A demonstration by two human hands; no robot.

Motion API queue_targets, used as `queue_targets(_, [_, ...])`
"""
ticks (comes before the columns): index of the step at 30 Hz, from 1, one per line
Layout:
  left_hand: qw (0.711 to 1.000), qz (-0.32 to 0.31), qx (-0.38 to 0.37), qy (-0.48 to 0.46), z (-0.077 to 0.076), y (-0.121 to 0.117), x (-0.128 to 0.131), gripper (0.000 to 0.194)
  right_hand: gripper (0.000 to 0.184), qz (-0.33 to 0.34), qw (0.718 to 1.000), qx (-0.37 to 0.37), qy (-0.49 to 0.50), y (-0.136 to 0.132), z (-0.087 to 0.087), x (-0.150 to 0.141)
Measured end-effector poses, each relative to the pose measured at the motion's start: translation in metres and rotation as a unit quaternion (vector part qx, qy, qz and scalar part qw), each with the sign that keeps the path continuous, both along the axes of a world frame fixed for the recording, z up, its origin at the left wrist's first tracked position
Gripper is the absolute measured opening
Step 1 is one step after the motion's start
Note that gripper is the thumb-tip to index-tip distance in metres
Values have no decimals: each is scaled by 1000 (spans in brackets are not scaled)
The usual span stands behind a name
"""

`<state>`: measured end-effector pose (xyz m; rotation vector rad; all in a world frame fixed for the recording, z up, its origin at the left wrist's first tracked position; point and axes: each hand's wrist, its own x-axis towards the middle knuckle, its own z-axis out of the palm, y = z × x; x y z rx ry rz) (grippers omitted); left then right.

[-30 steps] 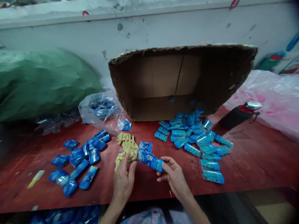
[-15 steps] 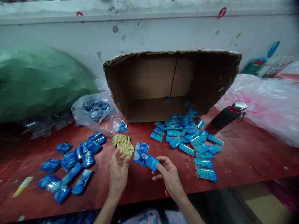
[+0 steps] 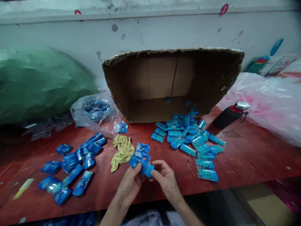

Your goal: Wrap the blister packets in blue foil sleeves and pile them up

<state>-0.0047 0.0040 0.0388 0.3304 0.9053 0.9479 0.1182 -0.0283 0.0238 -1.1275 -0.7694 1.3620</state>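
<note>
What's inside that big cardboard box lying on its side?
A few small blue pieces lie inside the cardboard box, and the pile of blue-capped packs reaches its open edge. The dark right side is too shadowed to make out.

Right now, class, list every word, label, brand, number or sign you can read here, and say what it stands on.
"3": on the round red marker high on the wall, at the right.
Too blurred to read: the other red marker, at the left, and the print on the box at the far right.
Too small to read: the print on the held packet and the blue packets.
</note>
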Motion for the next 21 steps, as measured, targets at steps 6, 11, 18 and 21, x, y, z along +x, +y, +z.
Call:
queue_targets(6, [999,14,-8,-30,1,-5,9,16,20,1,1000,25,2,0,0,0])
queue_targets(11, [997,-45,-11,-69,1,-6,1,23,36,54,997,17,58,6,-4,7])
queue_targets(18, [989,-81,0,-121,-1,-6,-3,21,54,100,994,25,42,10,2,18])
queue_targets(21, [989,-81,1,-125,-3,-8,0,20,54,96,995,13,36,8,4,20])
